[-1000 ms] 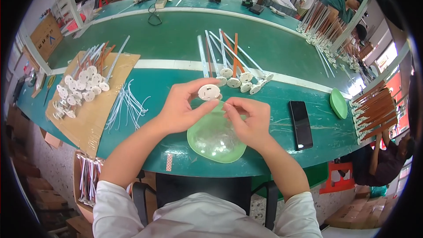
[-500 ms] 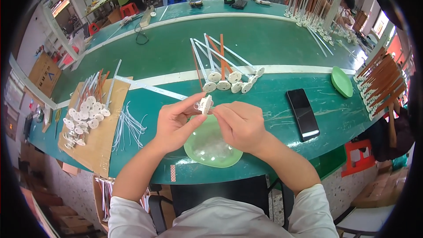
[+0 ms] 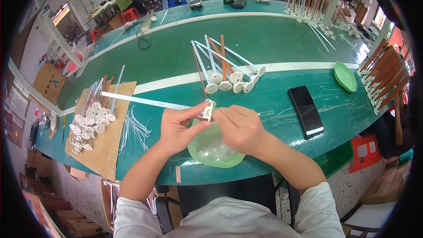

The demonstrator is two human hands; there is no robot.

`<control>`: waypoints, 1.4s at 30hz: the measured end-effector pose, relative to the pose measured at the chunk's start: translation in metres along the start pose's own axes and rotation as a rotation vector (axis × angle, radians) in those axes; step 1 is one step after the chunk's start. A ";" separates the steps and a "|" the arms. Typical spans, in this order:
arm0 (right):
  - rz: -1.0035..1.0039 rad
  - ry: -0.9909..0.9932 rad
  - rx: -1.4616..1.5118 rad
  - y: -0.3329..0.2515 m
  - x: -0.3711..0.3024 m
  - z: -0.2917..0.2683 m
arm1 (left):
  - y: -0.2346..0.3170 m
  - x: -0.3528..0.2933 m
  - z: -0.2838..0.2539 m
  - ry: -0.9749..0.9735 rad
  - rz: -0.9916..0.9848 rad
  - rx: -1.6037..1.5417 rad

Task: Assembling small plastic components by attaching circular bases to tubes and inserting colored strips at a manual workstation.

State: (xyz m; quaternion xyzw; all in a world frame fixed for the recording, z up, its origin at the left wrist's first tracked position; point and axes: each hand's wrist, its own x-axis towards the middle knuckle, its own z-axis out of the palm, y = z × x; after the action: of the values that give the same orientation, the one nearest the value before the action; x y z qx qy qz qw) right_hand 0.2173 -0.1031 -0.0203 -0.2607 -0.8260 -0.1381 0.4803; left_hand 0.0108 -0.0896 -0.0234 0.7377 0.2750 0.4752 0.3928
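Above a green bowl [image 3: 220, 161], my left hand [image 3: 178, 128] pinches a small white round cap [image 3: 208, 112] between thumb and fingertips. A pale strip with small dots [image 3: 145, 100] runs out leftward from behind that hand; its join to the cap is hidden. My right hand [image 3: 242, 128] is closed, its fingertips pressed together against the cap's right side. Whatever they grip is hidden. The translucent bowl holds small clear pieces, too fine to make out. Beyond my hands lie several white and copper-coloured strips with round white caps [image 3: 225, 85].
On the left, cardboard [image 3: 125, 119] carries a pile of capped strips [image 3: 92, 121], beside loose white wires [image 3: 134, 128]. A black phone [image 3: 306, 112] and a second green dish [image 3: 345, 77] lie right. Racked copper strips [image 3: 385, 79] stand at the far right. People work in the background.
The cap has turned in my left fingers, now showing more edge-on. The strip swings slightly, its free end lower and further left. My right hand stays close to the cap. The view shifts a little.
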 end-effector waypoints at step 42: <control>0.168 0.124 0.283 0.002 -0.004 0.010 | 0.001 0.005 0.013 0.025 -0.186 -0.153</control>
State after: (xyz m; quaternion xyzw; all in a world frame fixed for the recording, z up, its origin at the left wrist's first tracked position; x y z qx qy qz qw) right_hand 0.2130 -0.0974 -0.0291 -0.2497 -0.7814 0.0047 0.5719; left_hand 0.0242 -0.0905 -0.0231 0.6708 0.3100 0.4655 0.4869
